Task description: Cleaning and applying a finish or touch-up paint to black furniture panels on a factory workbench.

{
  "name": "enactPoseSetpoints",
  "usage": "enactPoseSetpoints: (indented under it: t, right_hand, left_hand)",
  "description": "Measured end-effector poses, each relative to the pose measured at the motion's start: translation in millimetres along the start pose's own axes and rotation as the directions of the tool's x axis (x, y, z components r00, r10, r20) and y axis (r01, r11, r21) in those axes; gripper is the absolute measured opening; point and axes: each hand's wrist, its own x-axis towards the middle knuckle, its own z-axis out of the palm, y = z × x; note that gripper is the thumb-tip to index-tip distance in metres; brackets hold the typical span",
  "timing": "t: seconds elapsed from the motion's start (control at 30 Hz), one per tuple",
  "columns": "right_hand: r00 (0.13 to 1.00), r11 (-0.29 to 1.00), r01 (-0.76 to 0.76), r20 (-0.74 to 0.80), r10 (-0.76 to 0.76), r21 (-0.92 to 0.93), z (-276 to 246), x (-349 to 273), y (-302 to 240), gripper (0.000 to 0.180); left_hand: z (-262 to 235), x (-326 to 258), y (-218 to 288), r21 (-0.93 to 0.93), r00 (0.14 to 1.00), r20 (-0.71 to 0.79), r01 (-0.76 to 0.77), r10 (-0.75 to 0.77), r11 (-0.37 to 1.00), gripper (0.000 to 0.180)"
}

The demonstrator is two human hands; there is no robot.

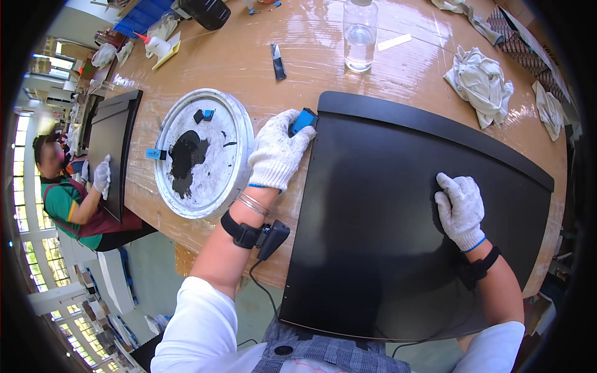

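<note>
A large black curved panel (398, 224) lies flat on the wooden desk (311, 56), and the gloved left hand (278, 152) is closed around a small blue scraper (303, 120) pressed against the panel's upper left corner. The gloved right hand (461, 208) rests open, palm down, on the panel's right part. Just left of the panel sits a round white tray (239, 115) smeared with black paste, with a clear bottle (360, 34) and crumpled white cloths (480, 84) farther back.

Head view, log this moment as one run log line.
left hand: grips blue scraper at black panel corner | right hand: flat on panel | round paint tray beside left hand
</note>
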Motion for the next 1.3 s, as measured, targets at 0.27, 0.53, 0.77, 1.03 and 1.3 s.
enactPoseSetpoints:
  t: [0.27, 0.53, 0.77, 1.03, 1.3]
  right_hand:
    - [1.0, 1.0, -0.003, 0.01, 0.003, -0.002, 0.1, 0.5, 0.4, 0.035]
    - [1.0, 1.0, -0.004, 0.011, 0.004, -0.005, 1.4, -0.7, 0.5, 0.034]
    - [1.0, 1.0, 0.009, -0.004, -0.009, 0.005, 1.0, 2.7, -3.9, 0.032]
    - [0.999, 1.0, -0.006, -0.032, 0.005, -0.021, 1.0, 1.9, -3.6, 0.03]
    - [0.678, 0.303, -0.729, 0.586, 0.444, 0.614, -5.0, 45.9, -94.1, 0.029]
  left_hand:
    - [2.8, 4.6, 4.0, -0.237, 0.99, 0.034, 0.144, -0.14, 0.961, 0.05]
    - [0.7, 5.9, 3.0, -0.136, 0.995, 0.047, 0.098, -0.092, 0.986, 0.047]
    - [-3.4, 0.1, -12.4, -0.436, 0.989, 0.059, 0.146, -0.134, 0.888, 0.052]
    - [-18.0, -46.1, -0.6, -0.799, 0.983, 0.174, 0.107, 0.057, 0.592, 0.046]
    - [-39.1, -99.2, 11.7, -0.754, 0.955, 0.263, 0.114, 0.139, 0.647, 0.049]
